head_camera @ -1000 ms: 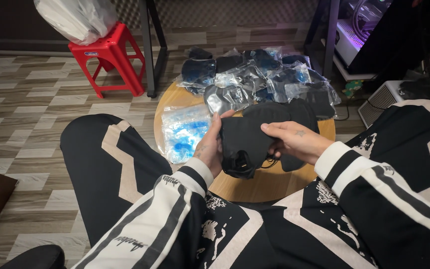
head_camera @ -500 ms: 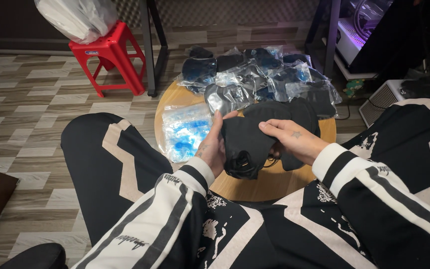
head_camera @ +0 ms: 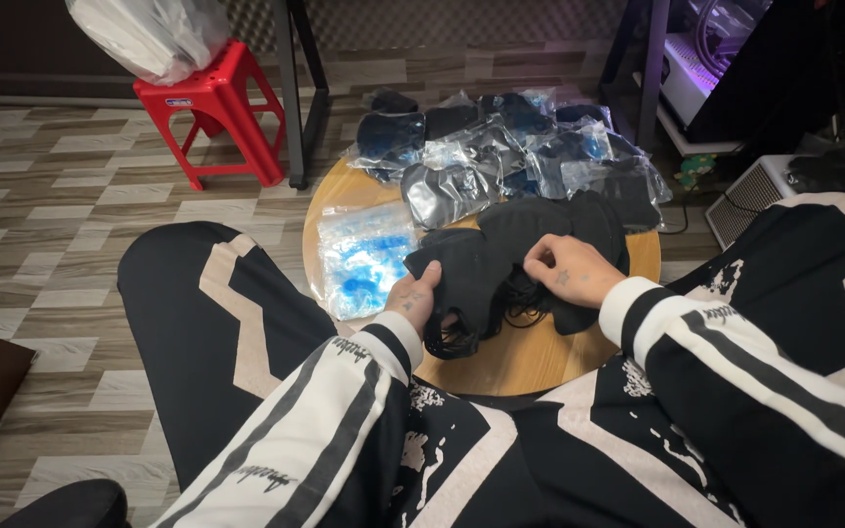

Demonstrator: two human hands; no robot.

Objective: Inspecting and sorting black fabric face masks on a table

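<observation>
A black padded fabric piece with dangling black cords (head_camera: 476,284) lies over the near part of a round wooden table (head_camera: 530,357). My left hand (head_camera: 413,296) grips its left edge from below. My right hand (head_camera: 569,271) pinches its upper right part, resting on more black fabric (head_camera: 579,220) behind it. A clear plastic bag with blue gel packs (head_camera: 359,256) lies flat just left of my left hand.
Several clear bags holding dark items (head_camera: 501,161) are heaped on the table's far side. A red plastic stool (head_camera: 212,112) with a white bag on it stands at the far left, a black stand leg (head_camera: 295,93) beside it. My knees flank the table.
The black piece has been lowered and spread wider over the table. My hands have moved apart, the right one shifting rightward along the fabric.
</observation>
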